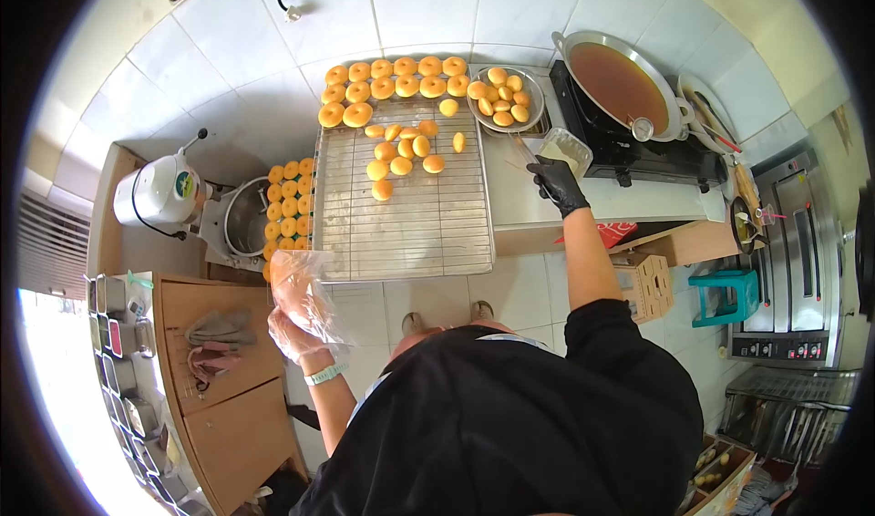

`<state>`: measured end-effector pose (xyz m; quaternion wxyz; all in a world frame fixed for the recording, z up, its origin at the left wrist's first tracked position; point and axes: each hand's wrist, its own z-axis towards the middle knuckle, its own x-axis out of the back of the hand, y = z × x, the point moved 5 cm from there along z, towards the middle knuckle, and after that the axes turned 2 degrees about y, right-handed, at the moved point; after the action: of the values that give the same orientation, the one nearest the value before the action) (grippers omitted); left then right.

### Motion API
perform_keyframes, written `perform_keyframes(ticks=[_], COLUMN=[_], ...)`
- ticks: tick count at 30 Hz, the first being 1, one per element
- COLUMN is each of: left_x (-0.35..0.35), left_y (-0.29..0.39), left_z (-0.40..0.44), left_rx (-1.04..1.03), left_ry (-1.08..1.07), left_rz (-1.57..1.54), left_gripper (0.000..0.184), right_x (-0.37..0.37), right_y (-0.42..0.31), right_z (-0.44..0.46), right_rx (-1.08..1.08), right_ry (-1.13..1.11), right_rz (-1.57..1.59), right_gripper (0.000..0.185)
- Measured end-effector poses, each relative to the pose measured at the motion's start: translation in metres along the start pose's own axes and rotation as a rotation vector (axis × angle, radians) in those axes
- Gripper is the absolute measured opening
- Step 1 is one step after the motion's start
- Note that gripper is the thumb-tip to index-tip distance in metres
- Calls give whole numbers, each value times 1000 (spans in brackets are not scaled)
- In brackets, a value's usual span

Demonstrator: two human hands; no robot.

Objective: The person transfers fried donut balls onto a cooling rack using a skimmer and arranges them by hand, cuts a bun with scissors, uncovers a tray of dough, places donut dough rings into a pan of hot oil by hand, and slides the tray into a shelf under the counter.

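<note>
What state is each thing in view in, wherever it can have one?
Strainer: loaded with small round pieces
Right hand: black-gloved, closed around the strainer's handle
Left hand: covered in clear plastic
Ring-shaped doughnuts: golden brown, laid in rows
Wire rack: partly filled
Pan: on stove, holding brown liquid
Stool: upright
Oven: apparently shut

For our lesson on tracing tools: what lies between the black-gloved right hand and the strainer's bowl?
The head view shows the handle running from the strainer's bowl to the right hand.
</note>
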<state>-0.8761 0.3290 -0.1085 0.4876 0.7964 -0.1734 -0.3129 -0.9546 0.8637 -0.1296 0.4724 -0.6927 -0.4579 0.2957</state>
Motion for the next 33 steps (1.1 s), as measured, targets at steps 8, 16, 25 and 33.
perform_keyframes(ticks=[8,16,25,33], left_x=[-4,-4,-5,0], left_y=[5,6,8,7], left_z=[-6,-4,-5,-1], left_rx=[98,87,100,-79], left_ry=[-16,-8,33,47], left_rz=[-99,-107,-111,108], left_gripper=[20,20,21,22], right_x=[-10,-47,-51,-44], right_y=[-26,-48,-42,-41], right_z=[-56,-102,-89,-58], right_rx=[70,29,299,627], right_ry=[-14,-314,-235,250], right_rz=[-569,-642,-749,-1107], right_gripper=[48,49,46,50])
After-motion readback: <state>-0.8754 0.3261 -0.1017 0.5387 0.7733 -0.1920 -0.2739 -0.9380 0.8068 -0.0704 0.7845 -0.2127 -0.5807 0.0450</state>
